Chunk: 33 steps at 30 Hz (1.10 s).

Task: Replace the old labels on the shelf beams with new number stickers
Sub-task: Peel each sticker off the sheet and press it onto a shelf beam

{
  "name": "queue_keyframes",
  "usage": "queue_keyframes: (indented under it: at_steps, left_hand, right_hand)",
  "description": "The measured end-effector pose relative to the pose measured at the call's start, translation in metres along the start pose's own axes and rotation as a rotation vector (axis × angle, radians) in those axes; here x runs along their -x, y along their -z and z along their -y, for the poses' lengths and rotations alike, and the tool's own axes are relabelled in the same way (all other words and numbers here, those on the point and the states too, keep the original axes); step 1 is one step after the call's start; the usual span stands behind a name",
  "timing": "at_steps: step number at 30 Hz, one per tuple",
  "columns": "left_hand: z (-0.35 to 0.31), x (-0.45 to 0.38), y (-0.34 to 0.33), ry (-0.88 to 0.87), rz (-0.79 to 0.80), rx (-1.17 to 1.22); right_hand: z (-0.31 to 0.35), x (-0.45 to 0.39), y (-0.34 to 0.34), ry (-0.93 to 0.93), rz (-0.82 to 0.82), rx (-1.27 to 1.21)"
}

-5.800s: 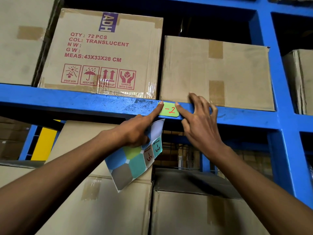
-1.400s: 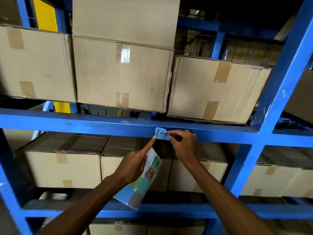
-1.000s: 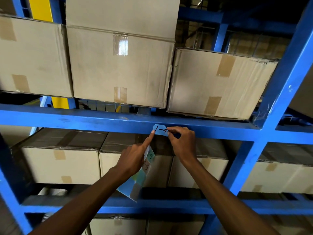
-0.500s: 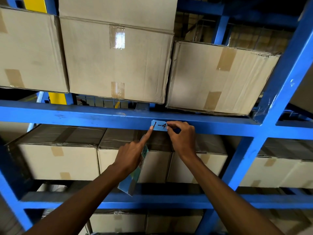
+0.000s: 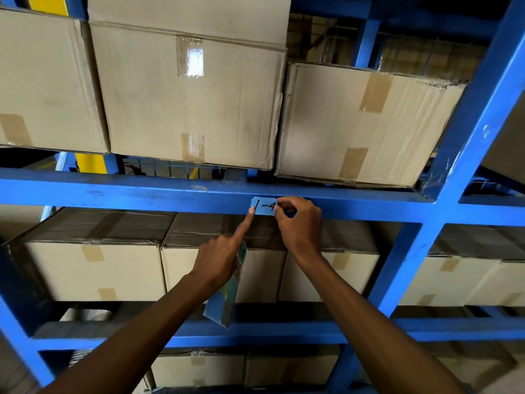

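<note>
A light blue sticker (image 5: 264, 206) marked "1-4" lies against the front of the blue shelf beam (image 5: 142, 194). My left hand (image 5: 220, 257) presses its index fingertip on the sticker's lower left corner while its other fingers hold a coloured sticker sheet (image 5: 227, 297) that hangs edge-on below. My right hand (image 5: 298, 223) pinches the sticker's right end with thumb and fingers, covering that end.
Taped cardboard boxes (image 5: 187, 95) sit on the shelf above the beam, and more boxes (image 5: 93, 265) fill the shelf below. A blue upright post (image 5: 454, 166) rises at the right. A lower blue beam (image 5: 255, 334) crosses under the hands.
Earlier both hands were at a green "-2" sticker on a higher beam. Over the last second the hands stayed on the "1-4" sticker and the sheet turned edge-on.
</note>
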<state>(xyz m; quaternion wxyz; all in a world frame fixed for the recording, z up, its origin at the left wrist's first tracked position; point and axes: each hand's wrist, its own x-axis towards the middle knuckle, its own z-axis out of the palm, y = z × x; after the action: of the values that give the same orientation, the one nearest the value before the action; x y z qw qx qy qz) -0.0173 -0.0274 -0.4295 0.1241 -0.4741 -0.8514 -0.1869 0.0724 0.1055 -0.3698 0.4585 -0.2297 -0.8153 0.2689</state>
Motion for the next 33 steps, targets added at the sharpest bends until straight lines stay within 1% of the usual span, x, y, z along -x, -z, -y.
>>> queue_keyframes:
  at_steps: [13,16,20,22,24,27,30,33]
  left_hand:
    - [0.001,-0.001,0.000,0.000,-0.003,-0.022]
    - [0.002,-0.001,0.004,0.007,0.018,-0.006]
    - [0.003,0.002,0.011,-0.014,0.009,-0.040]
    - [0.001,0.002,0.015,-0.020,-0.002,-0.066]
    - [-0.002,-0.003,0.018,-0.032,-0.041,-0.130]
    - [0.000,-0.011,0.022,-0.067,-0.058,-0.191]
    - [0.005,-0.016,0.025,-0.069,-0.040,-0.243]
    - [0.007,-0.017,0.025,-0.056,-0.020,-0.280]
  right_hand:
    - [-0.003,-0.005,0.000,0.011,0.007,-0.024]
    - [-0.005,-0.009,0.005,0.058,0.018,0.025]
    - [-0.014,-0.014,0.018,0.091,0.011,0.057]
    - [-0.016,-0.017,0.022,0.165,0.026,0.107]
    - [-0.015,-0.023,0.022,0.267,0.055,0.208]
    - [-0.011,-0.034,0.019,0.391,0.160,0.349]
    - [-0.015,-0.052,0.019,0.420,0.276,0.432]
    - [-0.024,-0.070,0.027,0.394,0.321,0.488]
